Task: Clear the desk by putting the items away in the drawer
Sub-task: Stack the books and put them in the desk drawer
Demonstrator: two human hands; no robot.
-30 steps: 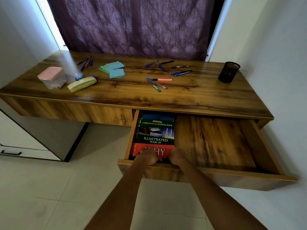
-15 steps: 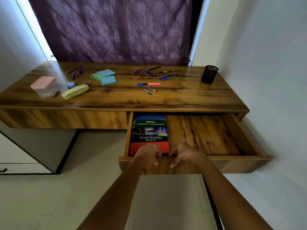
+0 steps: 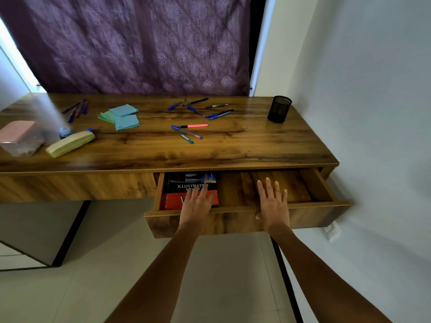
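The wooden drawer [image 3: 235, 221] under the desk [image 3: 233, 148] stands partly open, a red and black illustrated book [image 3: 177, 190] lying in its left half. My left hand [image 3: 197, 206] hovers flat over the drawer's front edge and the book, fingers straight. My right hand [image 3: 272, 203] is spread open over the drawer's bare right half. On the desktop lie several pens [image 3: 205, 109], a pink highlighter [image 3: 193, 126], blue and green sticky notes [image 3: 121, 116], a yellow case [image 3: 70, 144] and a pink-lidded box [image 3: 18, 137].
A black mesh pen holder [image 3: 279, 109] stands at the desk's right end by the white wall. More pens [image 3: 77, 109] lie at the back left. A purple curtain [image 3: 140, 43] hangs behind. A white cabinet [image 3: 30, 241] stands on the floor at the left.
Both hands let go of the drawer's front edge and opened flat above it. The drawer slid further in, hiding the book's upper part. The view rose and pulled back.
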